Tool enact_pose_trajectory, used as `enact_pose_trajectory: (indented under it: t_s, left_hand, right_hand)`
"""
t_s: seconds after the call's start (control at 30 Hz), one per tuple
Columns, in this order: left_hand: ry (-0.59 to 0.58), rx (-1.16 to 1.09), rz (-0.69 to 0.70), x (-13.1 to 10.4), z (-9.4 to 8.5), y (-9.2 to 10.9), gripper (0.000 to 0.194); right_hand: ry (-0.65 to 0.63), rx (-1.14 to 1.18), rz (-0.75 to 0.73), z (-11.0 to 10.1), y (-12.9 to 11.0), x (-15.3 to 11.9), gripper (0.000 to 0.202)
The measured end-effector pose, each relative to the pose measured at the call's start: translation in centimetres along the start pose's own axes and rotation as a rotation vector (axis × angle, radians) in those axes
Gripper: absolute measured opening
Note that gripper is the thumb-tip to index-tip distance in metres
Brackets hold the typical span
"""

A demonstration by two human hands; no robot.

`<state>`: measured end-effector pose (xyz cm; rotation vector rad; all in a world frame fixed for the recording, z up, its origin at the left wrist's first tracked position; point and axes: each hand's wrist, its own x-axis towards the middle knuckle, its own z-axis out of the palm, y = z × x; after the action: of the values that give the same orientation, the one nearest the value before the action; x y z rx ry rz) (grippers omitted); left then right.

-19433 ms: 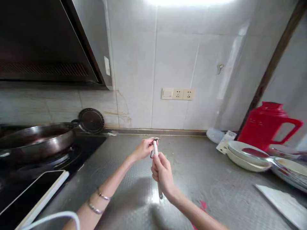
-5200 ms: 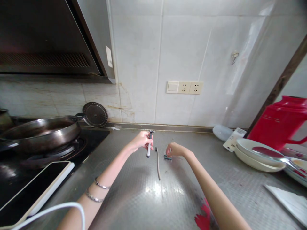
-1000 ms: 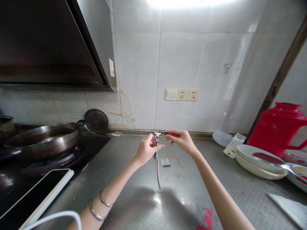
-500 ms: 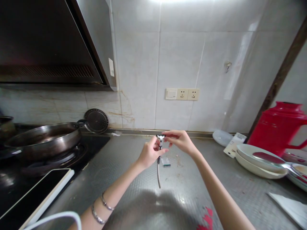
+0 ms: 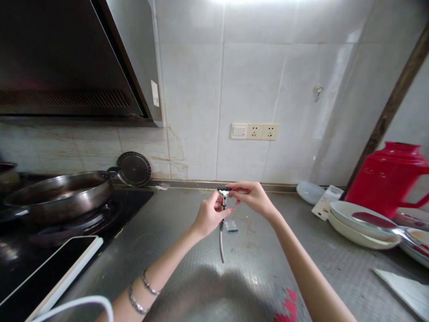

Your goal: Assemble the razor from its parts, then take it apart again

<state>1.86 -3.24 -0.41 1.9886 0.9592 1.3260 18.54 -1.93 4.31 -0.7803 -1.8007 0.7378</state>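
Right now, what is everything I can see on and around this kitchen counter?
razor: 1, silver and black, held upright between both hands
small packet: 1, teal and clear, on the counter below the hands
thin rod: 1, grey, flat on the counter
pan: 1, dark steel, on the stove at left
tablet: 1, white-edged, front left
jug: 1, red, far right
plates: several, white, right
wall sockets: 1 strip, cream
left hand: grips the razor's handle
right hand: pinches its head

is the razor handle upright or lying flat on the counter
Upright and off the counter: the left hand pinches the razor handle with its head up, where the right hand meets it. A thin rod lies flat below.
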Motion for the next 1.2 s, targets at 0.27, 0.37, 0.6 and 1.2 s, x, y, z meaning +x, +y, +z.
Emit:
enact_pose_trajectory:
  t_s: [0.27, 0.37, 0.6, 1.2]
  left_hand:
    - [-0.002, 0.010, -0.004, 0.08, -0.03, 0.04, 0.032]
    - [-0.006, 0.006, -0.006, 0.08, -0.05, 0.13, 0.031]
    - [-0.010, -0.010, 0.005, 0.18, -0.05, 0.30, 0.027]
    - [0.026, -0.029, -0.037, -0.08, 0.63, 0.04, 0.025]
  right_hand:
    - [0.004, -0.012, -0.002, -0.05, -0.30, -0.09, 0.025]
    - [-0.005, -0.004, 0.002, -0.08, -0.31, -0.07, 0.025]
    - [-0.041, 0.003, -0.002, -0.17, -0.19, -0.05, 0.024]
    - [-0.080, 0.031, 0.054, -0.54, -0.64, -0.16, 0.021]
